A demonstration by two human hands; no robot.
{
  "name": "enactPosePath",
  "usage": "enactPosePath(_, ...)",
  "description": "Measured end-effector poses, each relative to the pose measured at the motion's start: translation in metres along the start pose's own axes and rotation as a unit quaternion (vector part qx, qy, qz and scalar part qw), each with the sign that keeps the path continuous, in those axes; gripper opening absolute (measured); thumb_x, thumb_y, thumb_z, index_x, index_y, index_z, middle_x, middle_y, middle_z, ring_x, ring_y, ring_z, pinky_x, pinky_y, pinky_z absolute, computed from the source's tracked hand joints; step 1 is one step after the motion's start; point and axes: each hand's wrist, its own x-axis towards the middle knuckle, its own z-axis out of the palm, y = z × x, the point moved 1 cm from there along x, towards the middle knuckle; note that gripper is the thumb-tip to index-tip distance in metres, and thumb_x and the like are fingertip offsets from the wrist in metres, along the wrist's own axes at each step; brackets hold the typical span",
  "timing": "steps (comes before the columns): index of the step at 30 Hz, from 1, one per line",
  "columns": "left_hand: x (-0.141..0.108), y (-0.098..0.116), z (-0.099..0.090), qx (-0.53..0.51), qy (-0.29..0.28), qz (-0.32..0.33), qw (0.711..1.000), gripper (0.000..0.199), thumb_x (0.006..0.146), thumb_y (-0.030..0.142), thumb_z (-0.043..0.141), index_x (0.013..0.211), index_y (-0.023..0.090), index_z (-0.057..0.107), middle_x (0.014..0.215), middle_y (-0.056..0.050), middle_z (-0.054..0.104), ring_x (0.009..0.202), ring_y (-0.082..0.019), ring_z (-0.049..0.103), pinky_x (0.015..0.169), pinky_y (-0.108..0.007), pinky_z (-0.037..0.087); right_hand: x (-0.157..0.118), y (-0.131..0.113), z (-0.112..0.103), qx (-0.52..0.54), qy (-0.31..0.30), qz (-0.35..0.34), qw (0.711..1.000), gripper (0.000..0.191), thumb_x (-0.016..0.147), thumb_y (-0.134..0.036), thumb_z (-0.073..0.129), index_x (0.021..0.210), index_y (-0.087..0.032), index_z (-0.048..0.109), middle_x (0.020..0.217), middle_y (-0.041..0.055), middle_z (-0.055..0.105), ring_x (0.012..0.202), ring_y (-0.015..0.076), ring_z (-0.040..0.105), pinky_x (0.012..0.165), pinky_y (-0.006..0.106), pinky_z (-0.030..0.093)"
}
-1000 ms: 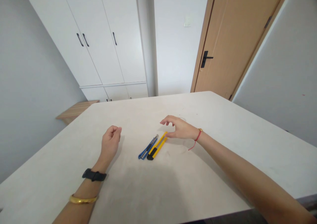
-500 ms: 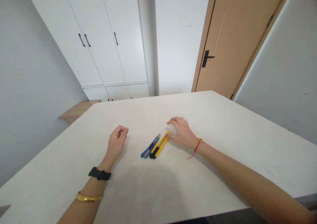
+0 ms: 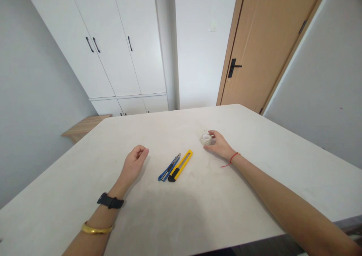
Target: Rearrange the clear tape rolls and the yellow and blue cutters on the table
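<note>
My right hand (image 3: 219, 143) reaches around the right side of a small roll of clear tape (image 3: 206, 138), which lies flat on the table. Its thumb is on the near side and its fingers on the far side, spread apart; whether they touch the roll I cannot tell. My left hand (image 3: 135, 160) rests on the table with fingers curled in and thumb against them, nothing showing in it. Between the hands lie two box cutters side by side: a blue one (image 3: 169, 167) and a yellow one (image 3: 181, 165) with a black slider and end.
The white table (image 3: 158, 218) spreads around both hands. Behind it stand a white cupboard (image 3: 127, 71) and a wooden door (image 3: 254, 59) with a black handle. A wooden ledge (image 3: 85, 125) juts out beyond the table's left side.
My right hand has left the yellow box cutter and moved right and away from me to the tape roll, which now shows. The left hand keeps its place and pose.
</note>
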Motion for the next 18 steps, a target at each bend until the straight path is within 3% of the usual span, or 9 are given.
enactPosePath(1, -0.002, 0.003, 0.002, 0.019, -0.046, 0.023, 0.998, 0.025, 0.086, 0.043, 0.05, 0.079, 0.02, 0.056, 0.064, 0.003, 0.053, 0.058, -0.013, 0.049, 0.056, -0.024, 0.041, -0.003, -0.01, -0.002, -0.02, 0.02, -0.02, 0.999, 0.063, 0.062, -0.028, 0.075, 0.119, -0.014, 0.053, 0.118, 0.0151, 0.059, 0.106, 0.0288, 0.057, 0.095, 0.046, 0.045)
enactPosePath(3, -0.007, 0.009, 0.008, 0.061, -0.164, 0.084, 0.981, 0.028, 0.088, 0.041, 0.049, 0.103, 0.021, 0.063, 0.099, -0.005, 0.066, 0.089, -0.017, 0.06, 0.081, -0.03, 0.048, -0.014, -0.037, -0.003, -0.053, 0.042, -0.074, 0.995, 0.056, 0.067, -0.03, 0.072, 0.118, -0.013, 0.055, 0.121, 0.016, 0.058, 0.114, 0.0306, 0.052, 0.1, 0.048, 0.041)
enactPosePath(5, -0.015, 0.012, 0.014, 0.107, -0.28, 0.129, 0.945, 0.04, 0.09, 0.041, 0.048, 0.126, 0.026, 0.057, 0.138, -0.007, 0.052, 0.125, -0.022, 0.047, 0.106, -0.039, 0.035, -0.036, -0.067, 0.004, -0.058, 0.003, -0.103, 0.993, 0.047, 0.075, -0.032, 0.066, 0.117, -0.015, 0.057, 0.118, 0.0141, 0.061, 0.111, 0.028, 0.055, 0.099, 0.045, 0.042)
enactPosePath(8, -0.023, 0.009, 0.021, 0.158, -0.389, 0.136, 0.897, 0.054, 0.092, 0.042, 0.046, 0.144, 0.031, 0.037, 0.158, -0.004, 0.024, 0.145, -0.025, 0.018, 0.117, -0.049, 0.011, -0.076, -0.108, 0.022, -0.091, -0.098, -0.145, 0.98, 0.056, 0.079, -0.048, 0.063, 0.126, -0.018, 0.055, 0.128, 0.0143, 0.058, 0.117, 0.0296, 0.053, 0.1, 0.046, 0.04)
enactPosePath(12, -0.026, 0.005, 0.02, 0.171, -0.431, 0.123, 0.877, 0.065, 0.09, 0.04, 0.048, 0.15, 0.032, 0.023, 0.159, -0.003, 0.016, 0.146, -0.025, 0.012, 0.116, -0.051, 0.009, -0.109, -0.128, 0.037, -0.136, -0.164, -0.187, 0.959, 0.065, 0.079, -0.063, 0.057, 0.131, -0.024, 0.054, 0.14, 0.0148, 0.049, 0.128, 0.0347, 0.043, 0.103, 0.052, 0.035)
enactPosePath(18, -0.026, 0.016, 0.014, 0.221, -0.463, 0.092, 0.853, 0.073, 0.085, 0.027, 0.051, 0.15, 0.036, 0.017, 0.159, 0.0, 0.014, 0.146, -0.028, 0.01, 0.113, -0.06, 0.001, -0.104, -0.113, 0.024, -0.126, -0.189, -0.2, 0.953, 0.051, 0.081, -0.053, 0.062, 0.119, -0.019, 0.064, 0.129, 0.0145, 0.059, 0.122, 0.0314, 0.051, 0.105, 0.048, 0.037)
